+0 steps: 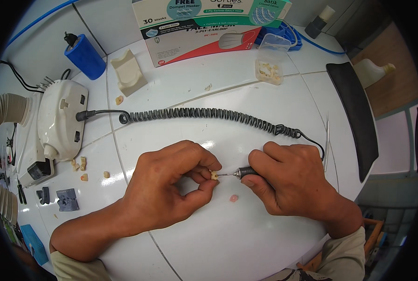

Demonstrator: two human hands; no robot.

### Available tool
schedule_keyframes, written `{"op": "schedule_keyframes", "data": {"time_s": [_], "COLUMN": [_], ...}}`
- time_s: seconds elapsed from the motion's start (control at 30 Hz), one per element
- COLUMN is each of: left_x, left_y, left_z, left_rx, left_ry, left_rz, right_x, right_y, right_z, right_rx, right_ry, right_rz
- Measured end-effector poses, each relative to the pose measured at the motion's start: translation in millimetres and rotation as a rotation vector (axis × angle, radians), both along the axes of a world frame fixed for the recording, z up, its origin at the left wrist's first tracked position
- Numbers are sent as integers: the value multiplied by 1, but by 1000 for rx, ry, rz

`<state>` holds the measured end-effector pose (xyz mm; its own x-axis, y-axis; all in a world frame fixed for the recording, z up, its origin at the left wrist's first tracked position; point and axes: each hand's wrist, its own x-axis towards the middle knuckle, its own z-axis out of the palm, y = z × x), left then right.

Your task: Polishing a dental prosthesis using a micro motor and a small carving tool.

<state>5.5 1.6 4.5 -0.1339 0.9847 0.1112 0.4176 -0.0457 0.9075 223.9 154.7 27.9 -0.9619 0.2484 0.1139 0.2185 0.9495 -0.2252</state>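
Between thumb and fingertips, my left hand [167, 182] pinches a small cream-coloured dental crown [214, 175]. My right hand [293, 180] is wrapped round a dark rotary handpiece [245, 172], held level. Its thin metal bur reaches left to the crown and appears to touch it. A small pink piece [233, 198] lies on the white tabletop just below the two hands. From behind my right hand, the handpiece's coiled black cord [195, 114] runs across the table to a white control unit [61, 117] at the left.
Mask boxes [204, 42] stand at the back, beside a clear box [268, 72] of tooth-like pieces. A cream block [128, 74] and blue cylinder [85, 56] are back left. Grey moulded blocks [67, 200] lie near a ribbed hose [5, 117]. A black pad [351, 112] borders the right edge.
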Motion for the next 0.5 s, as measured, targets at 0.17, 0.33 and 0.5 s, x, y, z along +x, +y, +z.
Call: {"op": "schedule_keyframes", "data": {"time_s": [0.17,0.33,0.5], "left_x": [0,-1,-1], "left_y": [0,-1,-1], "left_z": [3,2,3], "left_rx": [-40,-60,-61], "left_ry": [-25,-62,-41], "left_rz": [8,16,8], "right_x": [0,0,0], "right_y": [0,0,0], "right_z": [1,0,-1], "right_rx": [-7,0,-4], "right_ry": [-17,-21,6], "right_rz": [5,5,-6]}}
